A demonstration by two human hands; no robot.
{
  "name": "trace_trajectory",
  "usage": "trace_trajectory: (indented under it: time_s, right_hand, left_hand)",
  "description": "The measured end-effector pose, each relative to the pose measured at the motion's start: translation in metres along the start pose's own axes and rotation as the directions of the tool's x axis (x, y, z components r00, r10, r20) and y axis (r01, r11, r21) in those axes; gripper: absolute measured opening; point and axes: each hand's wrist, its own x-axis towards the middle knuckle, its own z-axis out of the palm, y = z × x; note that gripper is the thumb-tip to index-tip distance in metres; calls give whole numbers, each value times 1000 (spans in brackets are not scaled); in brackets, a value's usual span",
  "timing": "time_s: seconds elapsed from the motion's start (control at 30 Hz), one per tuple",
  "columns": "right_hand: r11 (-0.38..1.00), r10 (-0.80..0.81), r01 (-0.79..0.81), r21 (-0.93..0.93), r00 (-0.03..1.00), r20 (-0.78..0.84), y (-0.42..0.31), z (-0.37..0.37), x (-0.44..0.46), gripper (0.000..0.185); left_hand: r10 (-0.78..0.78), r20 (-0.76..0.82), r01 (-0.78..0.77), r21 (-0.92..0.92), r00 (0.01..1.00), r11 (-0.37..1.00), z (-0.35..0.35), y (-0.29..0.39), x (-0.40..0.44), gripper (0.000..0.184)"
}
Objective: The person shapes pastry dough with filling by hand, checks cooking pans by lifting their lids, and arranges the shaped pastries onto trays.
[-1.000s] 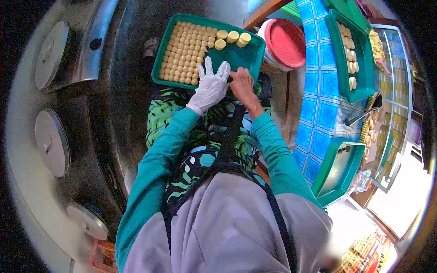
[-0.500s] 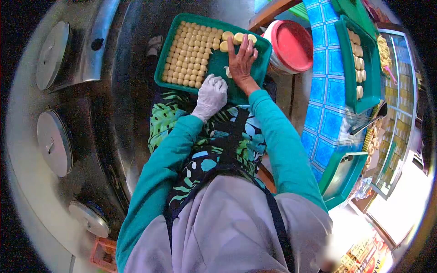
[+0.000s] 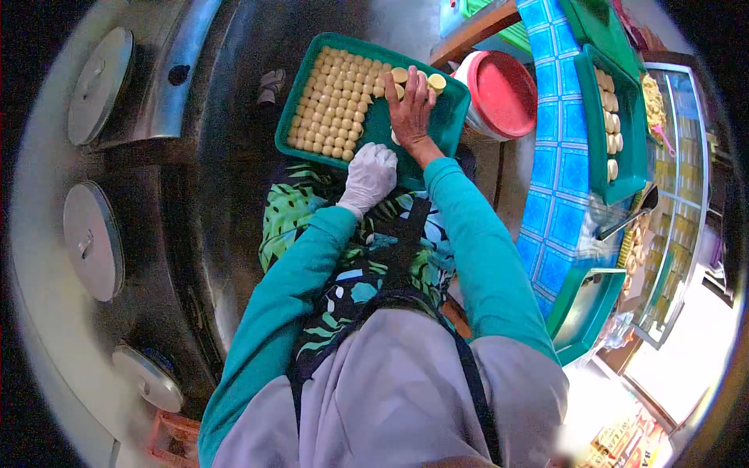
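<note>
A green tray (image 3: 456, 129) rests across my lap, its left part packed with rows of small pale dough balls (image 3: 331, 101). My left hand (image 3: 371, 173), in a white glove, is closed in a fist at the tray's near edge; whatever its fingers hold is hidden. Bare and with fingers stretched out, my right hand (image 3: 412, 117) lies over the tray's right part. Its fingertips are among several larger, flat-topped yellow rounds (image 3: 436, 83), some partly covered. A small white piece shows beside the right palm, mostly hidden.
A bucket with a red lid (image 3: 505, 93) stands right of the tray. Further right, a blue-tiled table (image 3: 550, 164) bears a second green tray (image 3: 601, 117) with pale pieces, a black-handled utensil (image 3: 628, 221) and another green tray (image 3: 573, 335). Round metal lids (image 3: 92, 242) line the left.
My right hand has shifted slightly left across the yellow rounds, covering more of the white piece. The left fist stays at the near edge. The whole view has tilted a little.
</note>
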Motion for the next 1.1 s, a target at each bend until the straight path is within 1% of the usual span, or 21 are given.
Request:
trace_trajectory:
  time_s: [0.13,0.23,0.33,0.4,0.43,0.47,0.53,0.6,0.67,0.7,0.73,0.8,0.83,0.87,0.9,0.93,0.97,1.0,1.03,1.07,1.1]
  right_hand:
    - [999,32,-33,-25,999,-35,-2,-2,-11,55]
    - [998,24,-23,-57,1000,7,-4,-5,-14,54]
    - [999,-23,24,-34,999,23,-3,-5,-1,54]
    - [995,13,-9,-95,999,41,-16,-6,-5,55]
    - [996,82,-79,-48,994,67,-20,-8,-7,55]
    - [995,90,-87,-48,994,67,-21,-5,-6,55]
    - [996,34,-28,-87,997,73,-19,-4,-5,55]
    - [993,59,-55,-107,997,41,-25,-7,-2,56]
    - [991,95,-90,-97,994,56,-31,-12,-7,56]
    - [995,73,-70,-77,996,48,-30,-14,-5,59]
    - [994,81,-77,-83,996,44,-25,-18,-6,59]
    - [978,-9,28,209,996,-94,-14,-30,-1,58]
    - [883,242,-136,449,952,-188,-13,-38,2,53]
    - [881,235,-129,456,954,-186,-3,-41,-10,53]
    - [889,222,-224,399,974,54,15,-42,-30,49]
    - [896,220,-312,315,930,295,24,-46,-48,45]
    - [895,230,-321,308,926,298,24,-54,-56,45]
    - [936,117,-228,269,921,371,26,-60,-60,43]
    - [962,8,-128,240,894,447,27,-64,-63,40]
    - [962,20,-139,235,895,446,26,-64,-63,40]
    - [979,8,-89,183,917,399,23,-63,-64,37]
  left_hand:
    - [16,-41,-17,-21,999,1000,5,-2,0,16]
    - [-10,-30,9,-50,1000,999,3,1,-12,14]
    - [-44,-124,29,-120,991,992,4,-7,-7,12]
    - [-84,-160,53,-186,984,981,-1,-11,-13,15]
    - [-112,-231,58,-229,967,972,-3,-12,-16,17]
    - [-106,-225,53,-228,969,972,-5,-13,-15,17]
    - [-122,-190,88,-176,974,981,-9,-13,-15,17]
    - [-92,-225,52,-179,970,982,-3,-18,-12,17]
    - [-104,-174,77,-155,979,985,-1,-16,-16,16]
    - [-130,-126,110,-156,983,982,-3,-13,-16,16]
    - [-120,-126,100,-156,985,983,-3,-12,-14,16]
    - [-122,-103,105,-153,987,983,3,-22,-15,15]
    - [-128,-136,98,-211,982,973,6,-28,-18,21]
    - [-138,-139,107,-208,981,972,0,-28,-13,21]
    - [-125,-114,117,-79,986,990,-11,-22,-4,27]
    - [-110,-78,113,47,991,992,-14,-15,1,36]
    - [-128,40,114,250,991,962,-6,-7,5,52]
    - [-117,44,103,247,992,964,-2,-5,9,52]
    - [-80,108,52,240,991,969,2,-3,12,57]
    - [-41,170,0,234,985,972,5,-3,17,62]
    - [-81,227,21,255,971,967,8,-4,20,66]
